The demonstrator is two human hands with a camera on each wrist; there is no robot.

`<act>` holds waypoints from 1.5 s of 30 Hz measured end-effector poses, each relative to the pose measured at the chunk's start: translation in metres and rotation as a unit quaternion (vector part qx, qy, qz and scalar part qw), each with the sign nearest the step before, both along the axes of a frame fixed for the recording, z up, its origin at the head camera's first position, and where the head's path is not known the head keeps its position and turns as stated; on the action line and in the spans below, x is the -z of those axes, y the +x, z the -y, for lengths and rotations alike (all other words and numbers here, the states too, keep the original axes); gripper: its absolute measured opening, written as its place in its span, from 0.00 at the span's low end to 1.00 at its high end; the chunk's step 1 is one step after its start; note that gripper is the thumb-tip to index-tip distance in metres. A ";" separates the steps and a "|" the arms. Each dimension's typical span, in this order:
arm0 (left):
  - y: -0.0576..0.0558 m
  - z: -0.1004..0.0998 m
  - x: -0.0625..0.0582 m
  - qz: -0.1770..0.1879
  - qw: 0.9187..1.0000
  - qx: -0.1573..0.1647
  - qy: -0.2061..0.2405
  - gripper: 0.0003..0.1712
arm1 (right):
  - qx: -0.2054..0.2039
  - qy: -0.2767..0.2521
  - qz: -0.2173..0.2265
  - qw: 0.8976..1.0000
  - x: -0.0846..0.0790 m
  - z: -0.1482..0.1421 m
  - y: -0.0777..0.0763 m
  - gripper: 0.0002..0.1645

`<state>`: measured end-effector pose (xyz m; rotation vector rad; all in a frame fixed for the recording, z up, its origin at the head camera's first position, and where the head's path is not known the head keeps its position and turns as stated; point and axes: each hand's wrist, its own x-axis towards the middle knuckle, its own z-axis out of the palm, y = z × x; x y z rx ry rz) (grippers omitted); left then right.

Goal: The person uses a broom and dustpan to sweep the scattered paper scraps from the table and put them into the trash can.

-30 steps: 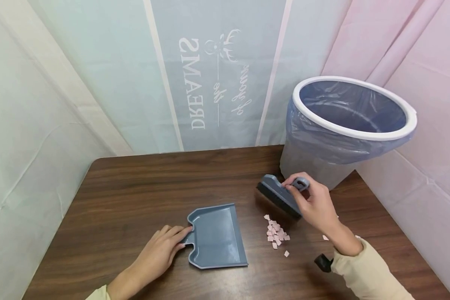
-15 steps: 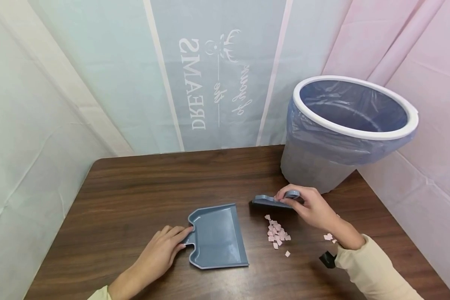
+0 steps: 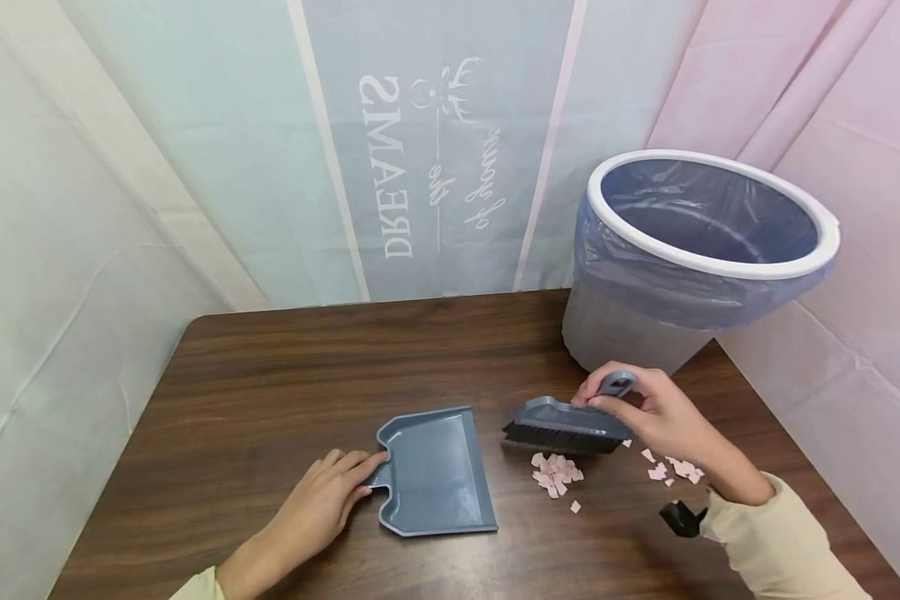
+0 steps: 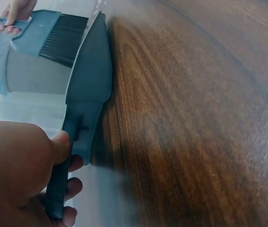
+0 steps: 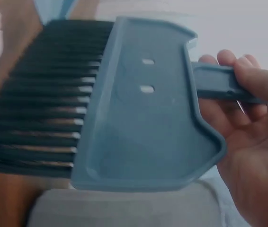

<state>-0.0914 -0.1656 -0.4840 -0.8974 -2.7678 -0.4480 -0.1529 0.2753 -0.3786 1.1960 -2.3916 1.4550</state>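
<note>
My left hand point(image 3: 311, 504) grips the short handle of a blue-grey dustpan point(image 3: 435, 475), which lies on the table with its flat lip toward the right. In the left wrist view the thumb and fingers wrap round the dustpan's handle point(image 4: 60, 184). A matching hand brush point(image 3: 570, 421) with black bristles is in my right hand point(image 3: 656, 408), held by its handle. The bristles stand at the far side of a small heap of pink scraps point(image 3: 557, 475). More pink scraps point(image 3: 686, 469) lie scattered near the right wrist. In the right wrist view the brush point(image 5: 148, 109) fills the middle.
A grey bin point(image 3: 622, 333) lined with a blue bag and ringed by a white rim point(image 3: 720, 268) stands at the back right of the brown wooden table point(image 3: 330, 358). Fabric sheets point(image 3: 450, 275) hang behind and at both sides. A black object point(image 3: 681, 518) sits at the right sleeve.
My right hand has brought the brush down and nearer, tilting it from beyond the heap until its bristles meet the scraps' far side, bunching them closer. The left hand and dustpan have stayed put.
</note>
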 end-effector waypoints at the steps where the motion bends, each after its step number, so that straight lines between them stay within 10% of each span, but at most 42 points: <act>1: 0.000 0.000 0.000 0.001 1.000 0.000 -0.001 0.27 | -0.009 -0.001 0.012 1.000 -0.003 -0.003 0.001 0.22; 8: -0.001 0.001 -0.001 -0.003 1.000 0.007 0.002 0.27 | -0.165 -0.012 0.093 0.982 -0.002 -0.011 -0.001 0.23; 14: -0.002 0.001 0.000 -0.005 1.000 0.009 -0.001 0.27 | -0.203 0.004 0.127 0.971 0.015 -0.010 -0.003 0.21; 33: -0.001 0.000 0.000 -0.008 1.000 0.005 -0.006 0.27 | -0.086 -0.002 0.117 0.989 0.009 -0.007 -0.009 0.18; 45: -0.001 0.001 0.001 -0.016 1.000 0.008 -0.004 0.26 | 0.146 -0.050 -0.004 0.988 -0.004 -0.006 0.010 0.12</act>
